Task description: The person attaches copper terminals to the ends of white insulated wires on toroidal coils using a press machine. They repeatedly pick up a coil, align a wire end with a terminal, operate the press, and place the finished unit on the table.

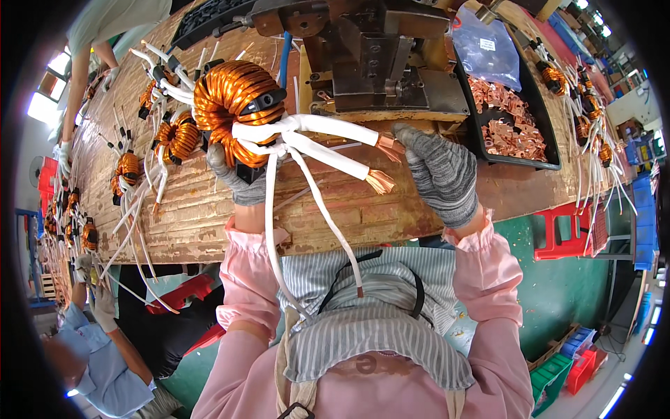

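Observation:
A toroidal coil (234, 98) wound in orange copper wire is held up over the table's front edge, with a black clamp piece on its face. Around its lower side curls my left hand (241, 180), in a grey knit glove, partly hidden behind the coil. Several white-sleeved leads (328, 162) come off the coil. Two thick ones stretch right and end in bare copper strands (380, 181); two thinner ones hang toward my lap. My gloved right hand (441, 174) has its fingertips closed at the upper lead's copper end (389, 146).
A dark metal press (380, 63) stands on the wooden table (335, 223) in front. Right of it, a black tray (551, 157) holds copper terminals (513, 129) and a plastic bag (486, 52). More coils (178, 137) lie left and far right. Co-workers' hands (103, 307) are at the left.

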Demonstrator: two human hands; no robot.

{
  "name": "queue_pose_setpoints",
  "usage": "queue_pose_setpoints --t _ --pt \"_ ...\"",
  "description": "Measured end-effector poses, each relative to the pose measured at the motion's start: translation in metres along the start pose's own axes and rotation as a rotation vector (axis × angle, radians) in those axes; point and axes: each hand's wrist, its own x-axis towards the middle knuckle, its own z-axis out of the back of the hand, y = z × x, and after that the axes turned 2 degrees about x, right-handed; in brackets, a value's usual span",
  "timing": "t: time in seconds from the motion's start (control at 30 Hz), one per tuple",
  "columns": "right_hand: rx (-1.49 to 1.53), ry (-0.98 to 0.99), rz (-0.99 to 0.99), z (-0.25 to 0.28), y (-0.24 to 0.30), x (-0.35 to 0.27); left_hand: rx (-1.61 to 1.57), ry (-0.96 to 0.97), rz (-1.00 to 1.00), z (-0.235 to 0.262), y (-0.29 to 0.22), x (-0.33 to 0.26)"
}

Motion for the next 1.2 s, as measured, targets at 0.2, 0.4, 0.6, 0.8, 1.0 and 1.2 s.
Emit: queue_pose_setpoints --t 0.2,0.4,0.6,0.8,1.0,1.2 --pt "-0.086 0.185 -0.024 0.007 0.006 -0.001 -0.060 0.015 0.067 -0.011 0.002 -0.002" --pt "0.600 0.322 -0.403 0.018 0.012 0.000 -0.097 0.031 0.123 -0.009 0.000 0.000" --pt "1.361 0.342 -0.835 0.025 0.004 0.001 -0.026 0.034 -0.004 -0.019 0.003 -0.003" --pt "1.234 0.304 -0.857 0.020 -0.011 -0.001 0.258 0.055 -0.076 -0.045 0.002 -0.006" --pt "1.677 0.217 -1.078 0.009 -0.014 -0.006 0.281 0.216 -0.029 -0.046 -0.001 -0.003" --pt "1.480 0.205 -1.076 0.005 -0.002 0.003 0.317 0.106 -0.011 -0.039 -0.004 -0.006"
